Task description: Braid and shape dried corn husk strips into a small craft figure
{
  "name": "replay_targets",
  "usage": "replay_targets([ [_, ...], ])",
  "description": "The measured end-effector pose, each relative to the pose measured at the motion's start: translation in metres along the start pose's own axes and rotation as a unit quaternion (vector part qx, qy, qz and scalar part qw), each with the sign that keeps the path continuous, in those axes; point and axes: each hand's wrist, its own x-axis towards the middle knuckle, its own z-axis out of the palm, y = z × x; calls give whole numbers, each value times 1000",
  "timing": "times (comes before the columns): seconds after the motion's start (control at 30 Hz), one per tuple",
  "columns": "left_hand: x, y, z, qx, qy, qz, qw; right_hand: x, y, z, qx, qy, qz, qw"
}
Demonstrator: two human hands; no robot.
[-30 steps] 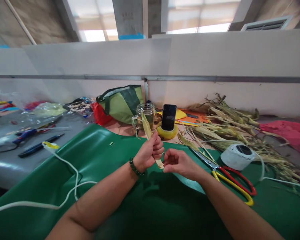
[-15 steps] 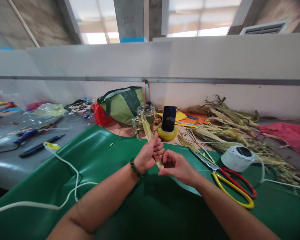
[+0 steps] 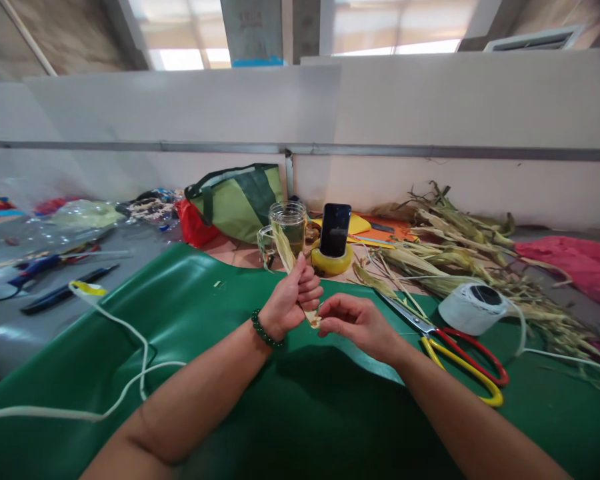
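My left hand [image 3: 291,297] is wrapped round a pale, folded corn husk [image 3: 282,247], whose long upper end slants up and to the left out of the fist. Its short lower end sticks out below the fingers. There my right hand [image 3: 357,325] has its thumb and forefinger curled together at the husk's lower tip; fine detail between them is too small to make out. To the right of that hand, large scissors [image 3: 425,327] with red and yellow handles lie on the green mat [image 3: 205,320], blades pointing up-left.
Behind the hands stand a glass mug [image 3: 294,227] and a phone [image 3: 335,230] propped on a yellow tape roll [image 3: 331,262]. Dry corn husks [image 3: 445,233] pile at the right, near a roll of white material [image 3: 473,310]. A white cable [image 3: 125,330] crosses the mat at left.
My right fingers have drawn slightly away from the left fist, down at the husk's lower tip, where a little more of it shows. The whole view has shifted slightly.
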Motion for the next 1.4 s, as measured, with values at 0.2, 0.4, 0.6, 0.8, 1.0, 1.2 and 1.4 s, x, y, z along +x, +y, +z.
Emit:
replay_targets([
  [0.2, -1, -2, 1, 12, 9, -3, 1000, -3, 4, -1, -219, 35, -139, 965],
  [0.4, 1, -3, -2, 23, 4, -1, 1000, -6, 1, -7, -353, 11, -247, 902],
  [0.6, 1, -3, 1, 32, 19, -4, 999, -7, 2, -5, -375, 16, -276, 885],
  [0.8, 1, -1, 0, 13, 8, 14, 1000, -10, 1, -5, -377, 17, -261, 888],
  [1.0, 0, -1, 1, 8, 25, -24, 999, -7, 3, -3, -364, 16, -281, 888],
  [1.2, 2, -6, 0, -13, 18, -59, 998, -4, 3, -3, -297, 16, -269, 916],
  [1.4, 4, -10, -2, -21, 19, -71, 997, -4, 5, -1, -277, 21, -242, 930],
])
